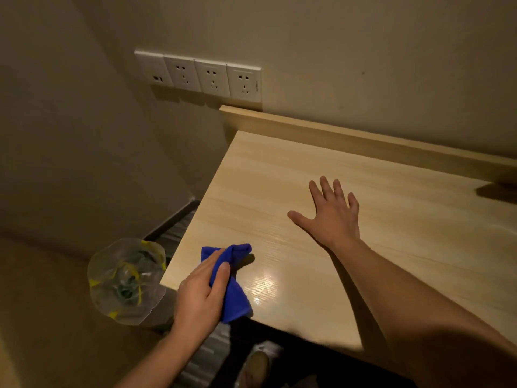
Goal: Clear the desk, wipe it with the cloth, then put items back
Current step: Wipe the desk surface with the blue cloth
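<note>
A light wooden desk [279, 175] fills the right half of the head view, with a raised back board along the wall. A blue cloth [236, 298] lies bunched at the desk's near left corner. My left hand [201, 292] rests on top of the cloth with fairly straight fingers, the thumb along its right side. My right hand [330, 217] lies flat on the bare desktop farther in, fingers spread, palm down, holding nothing.
A waste bin [126, 281] lined with a clear bag stands on the floor just left of the desk corner. A row of white wall sockets [201, 77] sits above the desk's left end. A dark shape [498, 191] shows at the right edge.
</note>
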The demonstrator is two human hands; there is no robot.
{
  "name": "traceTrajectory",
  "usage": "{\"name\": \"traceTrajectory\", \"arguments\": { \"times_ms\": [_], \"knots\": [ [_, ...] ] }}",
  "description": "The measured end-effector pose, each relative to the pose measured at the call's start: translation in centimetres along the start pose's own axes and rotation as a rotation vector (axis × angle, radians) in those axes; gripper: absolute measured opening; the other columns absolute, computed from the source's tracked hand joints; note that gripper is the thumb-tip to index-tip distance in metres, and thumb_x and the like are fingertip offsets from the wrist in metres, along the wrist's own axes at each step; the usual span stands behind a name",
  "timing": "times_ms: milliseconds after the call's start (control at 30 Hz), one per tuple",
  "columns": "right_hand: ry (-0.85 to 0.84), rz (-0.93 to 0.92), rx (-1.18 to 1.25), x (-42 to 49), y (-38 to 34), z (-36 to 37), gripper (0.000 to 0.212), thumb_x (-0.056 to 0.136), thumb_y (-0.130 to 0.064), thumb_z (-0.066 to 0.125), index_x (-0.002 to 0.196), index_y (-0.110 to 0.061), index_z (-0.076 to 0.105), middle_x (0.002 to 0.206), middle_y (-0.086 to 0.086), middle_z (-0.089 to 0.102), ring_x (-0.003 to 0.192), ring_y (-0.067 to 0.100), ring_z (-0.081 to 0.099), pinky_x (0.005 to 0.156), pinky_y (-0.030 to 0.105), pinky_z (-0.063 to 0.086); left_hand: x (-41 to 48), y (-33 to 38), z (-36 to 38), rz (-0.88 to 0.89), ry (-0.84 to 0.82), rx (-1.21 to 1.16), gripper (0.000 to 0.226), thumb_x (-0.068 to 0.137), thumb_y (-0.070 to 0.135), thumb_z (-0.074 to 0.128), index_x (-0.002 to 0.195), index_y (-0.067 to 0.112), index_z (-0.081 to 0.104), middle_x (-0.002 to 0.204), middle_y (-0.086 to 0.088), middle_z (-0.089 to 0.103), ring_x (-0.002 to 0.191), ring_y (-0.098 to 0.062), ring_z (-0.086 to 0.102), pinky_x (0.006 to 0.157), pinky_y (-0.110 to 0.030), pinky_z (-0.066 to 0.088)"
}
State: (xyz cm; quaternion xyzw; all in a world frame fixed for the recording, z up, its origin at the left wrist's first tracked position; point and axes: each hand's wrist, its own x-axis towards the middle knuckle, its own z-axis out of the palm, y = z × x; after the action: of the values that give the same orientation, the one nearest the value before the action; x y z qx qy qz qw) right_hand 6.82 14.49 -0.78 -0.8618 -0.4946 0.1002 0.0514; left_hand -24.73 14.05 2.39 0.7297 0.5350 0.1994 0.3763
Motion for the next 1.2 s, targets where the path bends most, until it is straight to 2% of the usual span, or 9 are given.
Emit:
{"name": "traceTrajectory", "arguments": {
  "times_ms": [67,133,333,433,533,700,867,1033,1200],
  "knots": [
    [0.002,0.001,-0.006,0.1,0.0,0.1,0.107,0.077,-0.097,0.016,0.165,-0.036,0.01,0.174,-0.004,0.0,0.16,0.022,-0.007,0.126,0.055,0.004,3.3,3.0,0.4,0.019,0.006,-0.103,0.03,0.111,0.037,0.049,0.115,0.02,0.073,0.073,0.029,0.065,0.073,0.003,0.062,0.068,-0.015,0.041],
    [0.0,0.003,-0.006,0.2,0.0,0.2,0.106,0.078,-0.096,0.016,0.164,-0.036,0.008,0.174,-0.004,-0.002,0.16,0.022,-0.007,0.126,0.055,0.003,7.9,6.4,1.2,0.114,0.007,-0.115,0.034,0.112,0.035,0.047,0.116,0.013,0.071,0.072,0.022,0.063,0.071,0.0,0.06,0.067,-0.017,0.04],
    [-0.002,0.015,0.001,0.5,-0.1,0.3,0.104,0.078,-0.096,0.018,0.164,-0.038,0.011,0.174,-0.005,-0.002,0.16,0.021,-0.009,0.126,0.055,0.003,21.5,14.2,7.9,0.374,-0.051,0.179,0.047,0.112,0.045,0.038,0.147,0.021,0.059,0.142,-0.006,0.067,0.13,-0.027,0.06,0.105,-0.045,0.05],
    [0.013,0.024,0.002,0.6,-0.2,0.2,0.1,0.078,-0.095,0.021,0.159,-0.038,0.027,0.174,-0.004,0.002,0.16,0.021,-0.008,0.126,0.055,0.003,25.0,15.1,11.5,0.431,-0.149,0.406,0.049,0.112,0.047,0.034,0.142,0.02,0.062,0.144,-0.006,0.06,0.139,-0.029,0.052,0.114,-0.045,0.04],
    [0.032,0.044,0.024,0.3,-0.3,0.3,0.103,0.077,-0.096,0.028,0.158,-0.032,0.031,0.174,-0.003,0.009,0.16,0.019,-0.004,0.127,0.053,0.002,26.2,13.7,13.4,0.37,-0.414,0.697,0.077,0.102,0.075,0.015,0.168,0.035,0.019,0.177,-0.004,0.009,0.163,-0.031,0.004,0.128,-0.06,0.001],
    [0.243,0.099,0.187,-0.4,0.0,0.9,0.075,0.074,-0.081,0.059,0.116,-0.02,0.054,0.13,0.0,0.051,0.129,0.025,0.046,0.113,0.046,0.034,25.3,11.2,9.0,0.455,-0.293,0.641,0.074,0.102,0.076,0.009,0.167,0.043,-0.001,0.177,0.006,-0.01,0.163,-0.022,-0.016,0.129,-0.059,-0.01],
    [0.442,0.013,0.293,1.8,-2.6,-1.0,0.039,0.091,-0.051,0.053,0.116,-0.021,0.057,0.125,-0.003,0.056,0.118,0.02,0.051,0.101,0.043,0.041,23.4,3.5,3.6,0.257,-0.197,0.663,0.065,0.109,0.057,0.006,0.169,0.033,-0.001,0.177,0.005,-0.009,0.162,-0.02,-0.016,0.13,-0.053,-0.006],
    [0.093,-0.058,0.204,9.9,-6.5,-2.4,0.065,0.101,-0.06,0.045,0.156,-0.028,0.035,0.164,0.002,0.033,0.152,0.026,0.027,0.119,0.048,0.028,22.7,1.1,4.2,0.245,-0.207,0.702,0.069,0.107,0.057,0.001,0.169,0.027,-0.005,0.177,0.0,-0.011,0.162,-0.021,-0.016,0.132,-0.051,-0.004],
    [-0.097,-0.032,-0.033,13.0,-5.7,-0.7,0.091,0.083,-0.093,0.02,0.16,-0.049,0.0,0.174,-0.002,-0.004,0.159,0.031,-0.008,0.121,0.065,0.004,23.0,0.9,4.2,0.267,-0.216,0.709,0.081,0.098,0.065,-0.009,0.169,0.025,-0.006,0.176,-0.002,-0.012,0.162,-0.023,-0.016,0.131,-0.048,-0.007]
  ]
}}
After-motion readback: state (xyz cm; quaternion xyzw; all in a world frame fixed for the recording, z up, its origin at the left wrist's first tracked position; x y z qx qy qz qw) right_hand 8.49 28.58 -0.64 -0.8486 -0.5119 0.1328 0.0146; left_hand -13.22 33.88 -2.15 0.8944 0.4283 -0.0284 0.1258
